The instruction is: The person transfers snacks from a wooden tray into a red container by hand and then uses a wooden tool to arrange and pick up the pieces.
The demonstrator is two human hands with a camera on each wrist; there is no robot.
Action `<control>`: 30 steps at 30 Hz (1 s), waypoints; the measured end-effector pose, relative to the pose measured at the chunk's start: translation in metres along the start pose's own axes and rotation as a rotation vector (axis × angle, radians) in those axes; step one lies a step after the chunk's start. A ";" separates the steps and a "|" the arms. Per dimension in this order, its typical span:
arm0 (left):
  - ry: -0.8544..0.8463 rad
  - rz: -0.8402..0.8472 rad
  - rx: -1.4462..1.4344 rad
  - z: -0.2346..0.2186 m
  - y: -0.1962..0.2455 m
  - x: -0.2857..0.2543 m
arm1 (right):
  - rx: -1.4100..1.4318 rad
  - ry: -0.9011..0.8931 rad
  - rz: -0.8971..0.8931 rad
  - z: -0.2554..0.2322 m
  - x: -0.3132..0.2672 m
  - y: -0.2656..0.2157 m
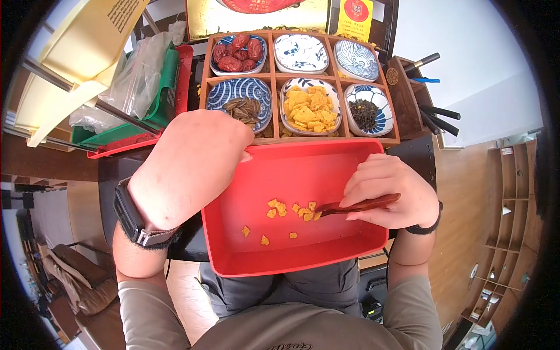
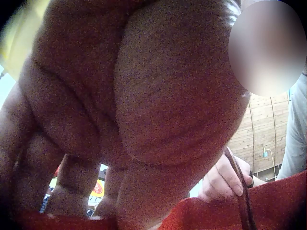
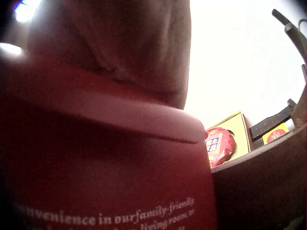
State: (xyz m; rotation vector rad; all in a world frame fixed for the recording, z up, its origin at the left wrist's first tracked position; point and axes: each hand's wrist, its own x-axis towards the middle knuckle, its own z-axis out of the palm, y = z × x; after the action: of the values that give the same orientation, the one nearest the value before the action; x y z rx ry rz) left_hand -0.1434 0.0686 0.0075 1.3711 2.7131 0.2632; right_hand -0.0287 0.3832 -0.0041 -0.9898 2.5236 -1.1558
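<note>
My left hand [image 1: 186, 166] grips the far left rim of a red plastic bin [image 1: 274, 265]; in the left wrist view its fingers [image 2: 74, 187] reach down at the red edge. My right hand [image 1: 388, 186] is over the bin's right side and pinches dark reddish-brown wooden tweezers [image 1: 373, 203]. The tweezers' tip is right at a small cluster of yellow flaky pieces [image 1: 303, 213] on the bin floor. Several more yellow crumbs [image 1: 265, 240] lie scattered to the left. In the right wrist view the bin's outer wall [image 3: 96, 172] hides the tweezers.
Beyond the bin stands a wooden compartment tray [image 1: 274, 93] with patterned dishes: red dates [image 1: 239, 53], striped seeds [image 1: 242, 109], yellow flakes [image 1: 309, 111] and dark tea leaves [image 1: 364, 114]. A pen holder [image 1: 402, 96] is at right. A green bin [image 1: 166, 87] with plastic bags stands left.
</note>
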 end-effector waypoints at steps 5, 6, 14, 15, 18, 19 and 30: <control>0.008 0.004 0.000 0.001 0.000 0.000 | -0.018 -0.009 -0.004 0.000 0.000 0.000; 0.006 0.003 0.001 0.000 -0.001 0.000 | -0.020 -0.004 -0.012 0.001 0.000 0.000; -0.002 -0.001 0.005 0.000 -0.001 0.000 | -0.033 0.036 -0.074 -0.001 0.000 0.000; -0.003 -0.002 0.004 0.000 0.000 0.000 | -0.022 0.049 -0.072 -0.001 -0.001 0.000; -0.008 -0.007 0.010 0.000 0.000 0.001 | 0.020 0.119 -0.071 -0.003 -0.003 0.000; -0.011 -0.010 0.014 0.000 0.000 0.001 | 0.043 0.163 -0.074 -0.003 -0.004 0.000; 0.012 0.009 0.000 0.001 -0.001 0.000 | 0.294 0.773 0.086 0.011 -0.016 0.005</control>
State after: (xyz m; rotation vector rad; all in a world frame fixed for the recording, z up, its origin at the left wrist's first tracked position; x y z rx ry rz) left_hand -0.1436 0.0680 0.0067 1.3868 2.7175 0.2724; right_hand -0.0146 0.3890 -0.0168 -0.3876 2.7312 -2.1169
